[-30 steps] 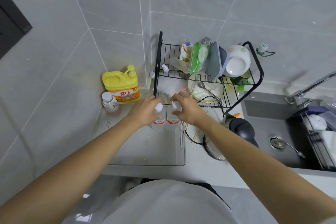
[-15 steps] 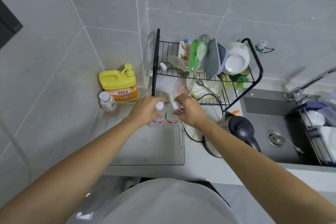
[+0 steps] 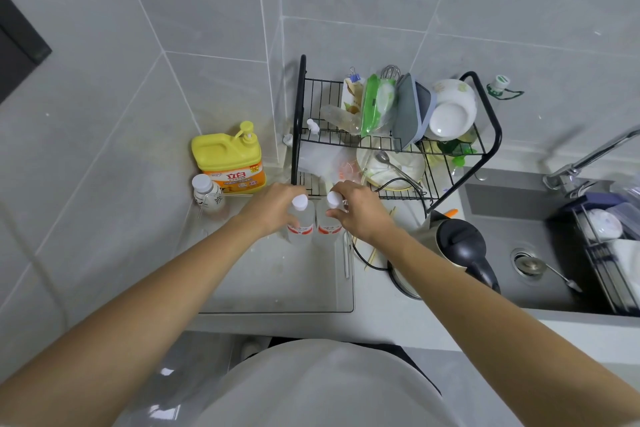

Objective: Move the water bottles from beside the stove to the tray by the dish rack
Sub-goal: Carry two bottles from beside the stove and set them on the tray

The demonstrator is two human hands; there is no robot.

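Two water bottles stand upright and side by side at the far right corner of the clear tray [image 3: 277,291], just in front of the black wire dish rack [image 3: 398,142]. The left hand [image 3: 273,210] wraps around the left bottle [image 3: 300,220] from its left side, fingers curled around the neck and shoulder below the cap. The right hand [image 3: 360,211] holds the right bottle [image 3: 330,224] from its right side, thumb and fingers pinched around the neck just under the cap. The two bottles are touching or very nearly touching; the exact gap cannot be determined.

Each bottle is clear plastic with a white screw cap and a red-and-white label band around the body. Both bases appear to rest on the tray floor, though contact cannot be confirmed.

To the far left of the tray, a yellow detergent jug [image 3: 228,158] with a pump stands against the wall, and a small white-capped bottle [image 3: 207,192] stands just beside it. To the right of the tray, a black-lidded electric kettle [image 3: 457,246] sits on the counter near the sink [image 3: 519,239].
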